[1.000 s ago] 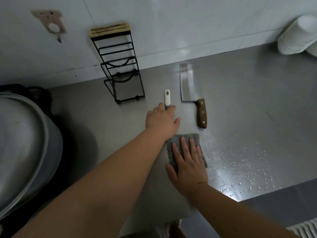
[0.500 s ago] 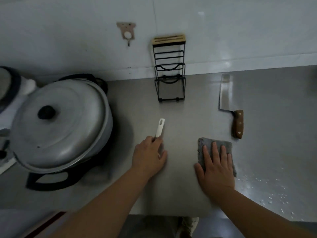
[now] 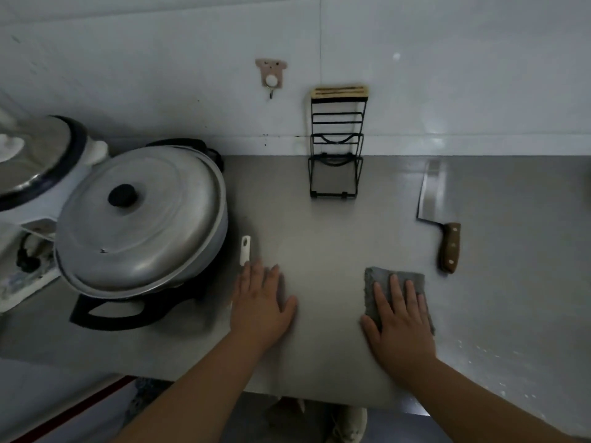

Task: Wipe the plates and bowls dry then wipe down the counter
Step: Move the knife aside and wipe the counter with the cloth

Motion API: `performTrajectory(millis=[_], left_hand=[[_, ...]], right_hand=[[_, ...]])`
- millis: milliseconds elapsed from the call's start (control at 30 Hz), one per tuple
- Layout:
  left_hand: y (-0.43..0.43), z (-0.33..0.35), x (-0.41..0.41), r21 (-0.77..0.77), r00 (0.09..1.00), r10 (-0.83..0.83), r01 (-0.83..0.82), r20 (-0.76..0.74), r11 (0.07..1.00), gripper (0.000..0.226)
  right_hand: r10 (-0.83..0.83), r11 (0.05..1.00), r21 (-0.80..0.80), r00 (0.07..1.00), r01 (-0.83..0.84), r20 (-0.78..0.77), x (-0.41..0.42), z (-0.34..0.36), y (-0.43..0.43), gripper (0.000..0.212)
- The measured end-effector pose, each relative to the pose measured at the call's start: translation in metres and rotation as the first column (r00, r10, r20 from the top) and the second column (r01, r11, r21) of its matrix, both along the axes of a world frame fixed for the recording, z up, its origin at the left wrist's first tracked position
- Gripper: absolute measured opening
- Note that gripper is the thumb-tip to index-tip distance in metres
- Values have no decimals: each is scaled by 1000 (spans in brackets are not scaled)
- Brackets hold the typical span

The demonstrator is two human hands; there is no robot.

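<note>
My right hand (image 3: 399, 324) lies flat, pressing a grey cloth (image 3: 377, 282) onto the steel counter (image 3: 326, 238). The cloth sits just left of and below the cleaver's wooden handle. My left hand (image 3: 259, 302) rests palm down over a white-handled utensil (image 3: 245, 251). Only the handle, with a hole in its end, sticks out beyond the fingers, close to the big pot. The rest of the utensil is hidden under the hand. No plates or bowls are in view.
A large lidded metal pot (image 3: 140, 219) with black handles stands at the left, a rice cooker (image 3: 32, 155) behind it. A black wire knife rack (image 3: 335, 155) leans at the wall. A cleaver (image 3: 431, 199) lies at the right. Water droplets (image 3: 479, 353) dot the near right counter.
My left hand slid the white-handled utensil leftward, away from the cleaver and up to the pot. The view swung left, bringing the pot into sight. My right hand stayed on the cloth.
</note>
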State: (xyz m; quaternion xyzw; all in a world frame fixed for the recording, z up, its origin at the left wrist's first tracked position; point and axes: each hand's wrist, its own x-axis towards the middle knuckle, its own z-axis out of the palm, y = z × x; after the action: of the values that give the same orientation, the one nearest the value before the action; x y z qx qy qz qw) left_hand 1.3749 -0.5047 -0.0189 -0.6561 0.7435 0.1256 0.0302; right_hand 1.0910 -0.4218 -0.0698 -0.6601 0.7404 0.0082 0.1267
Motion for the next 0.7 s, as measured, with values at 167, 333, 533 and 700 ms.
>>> performTrajectory(millis=[167, 333, 533, 700], left_hand=[[-14, 19, -97, 42, 961, -236, 244, -142, 969, 69], [-19, 41, -209, 80, 871, -387, 428, -303, 900, 53], [-25, 29, -317, 145, 887, -264, 339, -380, 930, 63], [-45, 7, -348, 113, 941, -241, 274, -239, 955, 63]], right_hand=[[61, 998, 23, 996, -63, 64, -16, 4, 22, 78], [37, 998, 53, 994, -43, 105, -32, 9, 54, 76], [-29, 999, 26, 990, 26, 138, -46, 10, 80, 71], [-12, 1000, 11, 992, 11, 129, -56, 6, 77, 69]])
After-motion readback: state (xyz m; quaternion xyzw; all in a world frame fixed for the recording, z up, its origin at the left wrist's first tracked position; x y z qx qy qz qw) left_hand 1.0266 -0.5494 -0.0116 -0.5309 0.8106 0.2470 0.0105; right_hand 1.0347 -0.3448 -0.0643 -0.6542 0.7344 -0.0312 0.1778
